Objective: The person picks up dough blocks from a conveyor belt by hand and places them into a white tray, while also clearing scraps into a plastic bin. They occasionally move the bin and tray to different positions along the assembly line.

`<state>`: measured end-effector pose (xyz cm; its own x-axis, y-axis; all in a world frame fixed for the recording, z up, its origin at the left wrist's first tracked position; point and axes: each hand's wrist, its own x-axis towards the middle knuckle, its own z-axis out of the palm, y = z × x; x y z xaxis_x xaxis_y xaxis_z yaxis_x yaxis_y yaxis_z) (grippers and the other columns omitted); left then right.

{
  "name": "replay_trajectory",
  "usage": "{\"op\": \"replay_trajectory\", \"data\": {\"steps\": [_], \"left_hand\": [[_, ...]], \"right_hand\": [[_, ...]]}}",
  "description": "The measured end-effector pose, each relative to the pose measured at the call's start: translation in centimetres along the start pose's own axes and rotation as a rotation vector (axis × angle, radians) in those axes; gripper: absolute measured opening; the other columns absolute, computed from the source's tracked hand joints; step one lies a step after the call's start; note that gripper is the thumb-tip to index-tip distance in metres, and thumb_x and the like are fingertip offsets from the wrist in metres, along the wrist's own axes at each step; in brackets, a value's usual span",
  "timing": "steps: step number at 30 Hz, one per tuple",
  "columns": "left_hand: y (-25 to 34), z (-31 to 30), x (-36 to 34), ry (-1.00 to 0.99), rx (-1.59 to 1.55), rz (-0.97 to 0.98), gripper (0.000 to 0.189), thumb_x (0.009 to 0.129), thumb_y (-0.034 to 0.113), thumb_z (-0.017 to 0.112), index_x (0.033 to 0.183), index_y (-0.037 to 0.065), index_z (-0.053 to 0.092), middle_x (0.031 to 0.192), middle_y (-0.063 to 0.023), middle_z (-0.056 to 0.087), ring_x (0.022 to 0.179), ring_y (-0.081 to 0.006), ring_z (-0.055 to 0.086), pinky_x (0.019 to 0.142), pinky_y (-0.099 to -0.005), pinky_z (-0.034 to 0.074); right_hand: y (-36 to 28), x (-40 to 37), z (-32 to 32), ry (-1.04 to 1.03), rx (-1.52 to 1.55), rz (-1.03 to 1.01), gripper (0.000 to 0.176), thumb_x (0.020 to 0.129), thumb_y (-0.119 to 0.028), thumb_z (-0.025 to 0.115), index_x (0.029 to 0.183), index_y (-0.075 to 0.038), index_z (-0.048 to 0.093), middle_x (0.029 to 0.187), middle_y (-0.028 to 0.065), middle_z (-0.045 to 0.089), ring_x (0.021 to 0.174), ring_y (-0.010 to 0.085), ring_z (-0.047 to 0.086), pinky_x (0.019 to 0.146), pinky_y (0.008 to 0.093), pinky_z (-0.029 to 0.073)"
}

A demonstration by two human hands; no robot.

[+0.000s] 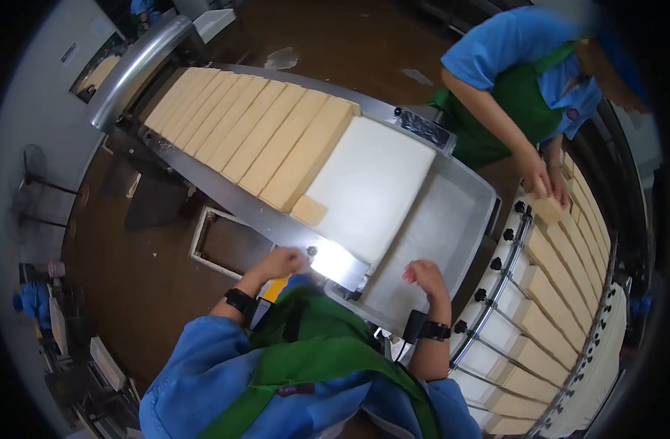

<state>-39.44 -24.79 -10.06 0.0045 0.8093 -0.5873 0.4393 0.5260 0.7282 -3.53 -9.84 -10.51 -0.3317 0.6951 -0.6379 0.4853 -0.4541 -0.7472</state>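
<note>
My left hand point(282, 261) hovers beside the near metal edge of a conveyor point(375, 175), its fingertips smeared by motion. Over the near part of a shallow metal tray point(467, 192) is my right hand point(427, 276), fingers loosely bent and somewhat apart, with nothing visible in them. The tray sits at the end of the white belt. Long pale-yellow slabs point(276, 139) lie side by side across the belt farther up. A small square piece point(309, 211) of the same pale material rests at the belt's near side.
At right, a co-worker point(525, 88) in blue and green handles a pale piece point(547, 210) over a second conveyor point(496, 285) carrying more slabs, with a rail of black knobs along its side. A metal roller cover point(141, 69) spans the first conveyor's far end. A frame point(229, 238) stands below left.
</note>
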Motion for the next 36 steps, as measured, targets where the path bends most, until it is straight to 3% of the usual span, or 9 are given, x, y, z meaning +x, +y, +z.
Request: {"op": "replay_trajectory", "data": {"steps": [2,5,10,15,21,25,29,33,36], "left_hand": [[3.3,-3.0,-0.6,0.354,-0.128,-0.030,0.036,0.084,0.029,0.062,0.103,-0.001,0.058,0.101,-0.0203,0.059,0.098,-0.0271,0.057,0.085,-0.0380,0.044],[2.3,-4.7,3.0,1.033,0.214,0.217,0.055,0.079,0.028,0.068,0.116,-0.006,0.046,0.108,-0.0262,0.049,0.099,-0.0367,0.052,0.084,-0.0420,0.044],[2.8,-4.8,6.7,0.889,0.299,0.033,0.071,0.070,0.032,0.073,0.117,-0.005,0.035,0.114,-0.0280,0.038,0.100,-0.0441,0.046,0.085,-0.0460,0.043],[4.1,-5.7,6.0,0.764,0.286,-0.010,0.067,0.069,0.034,0.074,0.109,-0.004,0.035,0.106,-0.0246,0.041,0.091,-0.0433,0.052,0.074,-0.0468,0.048],[4.6,-6.9,5.8,0.588,0.347,-0.055,0.066,0.070,0.037,0.074,0.103,-0.004,0.035,0.102,-0.0218,0.042,0.082,-0.0394,0.058,0.064,-0.0436,0.052],[5.1,-7.3,5.6,0.518,0.315,-0.054,0.065,0.069,0.034,0.076,0.101,-0.005,0.035,0.101,-0.0239,0.042,0.081,-0.0414,0.057,0.065,-0.0460,0.051],[5.3,-7.3,6.2,0.509,0.351,0.102,0.069,0.066,0.031,0.078,0.105,-0.006,0.035,0.102,-0.0241,0.041,0.087,-0.0426,0.055,0.072,-0.0469,0.049],[4.0,-6.8,8.6,0.516,0.371,0.484,0.082,0.062,0.031,0.080,0.116,-0.007,0.033,0.113,-0.0279,0.039,0.097,-0.0451,0.049,0.084,-0.0469,0.045],[9.3,-5.6,8.3,0.259,0.340,0.216,0.077,0.064,0.029,0.078,0.116,-0.003,0.032,0.115,-0.0292,0.036,0.098,-0.0466,0.049,0.081,-0.0489,0.047]], "right_hand": [[-2.2,2.1,0.9,0.225,-0.029,-0.197,0.024,0.084,-0.022,0.054,0.085,0.001,0.062,0.074,0.0106,0.065,0.064,0.0175,0.059,0.062,0.0309,0.048],[-6.6,5.8,3.1,0.408,-0.345,-0.471,0.025,0.081,-0.021,0.058,0.093,0.001,0.062,0.083,0.0153,0.064,0.075,0.0275,0.060,0.071,0.0349,0.048],[-12.0,14.5,9.1,0.474,-0.808,-0.536,0.054,0.077,-0.030,0.062,0.122,-0.003,0.050,0.127,0.0210,0.046,0.118,0.0365,0.041,0.098,0.0433,0.035],[-19.0,21.9,14.7,0.596,-0.958,-0.431,0.069,0.084,-0.047,0.052,0.139,-0.009,0.033,0.146,0.0194,0.020,0.129,0.0369,0.027,0.103,0.0474,0.030],[-26.8,25.2,17.3,0.492,-0.972,-0.370,0.064,0.086,-0.053,0.046,0.141,-0.022,0.031,0.150,0.0153,0.012,0.133,0.0376,0.023,0.104,0.0473,0.028],[-28.0,23.8,17.5,0.489,-0.944,-0.232,0.063,0.084,-0.051,0.048,0.135,-0.015,0.038,0.144,0.0217,0.020,0.129,0.0396,0.028,0.103,0.0428,0.032],[-27.0,21.3,13.5,0.660,-0.786,-0.068,0.069,0.070,-0.047,0.063,0.128,-0.013,0.043,0.130,0.0205,0.033,0.115,0.0392,0.042,0.099,0.0429,0.036],[-22.7,17.1,7.2,0.867,-0.581,-0.036,0.080,0.066,-0.043,0.068,0.127,0.000,0.038,0.134,0.0247,0.027,0.120,0.0412,0.038,0.101,0.0440,0.034],[-17.8,16.3,5.2,1.062,-0.420,-0.028,0.086,0.066,-0.039,0.071,0.127,0.005,0.031,0.136,0.0301,0.021,0.125,0.0435,0.032,0.102,0.0447,0.033]]}}
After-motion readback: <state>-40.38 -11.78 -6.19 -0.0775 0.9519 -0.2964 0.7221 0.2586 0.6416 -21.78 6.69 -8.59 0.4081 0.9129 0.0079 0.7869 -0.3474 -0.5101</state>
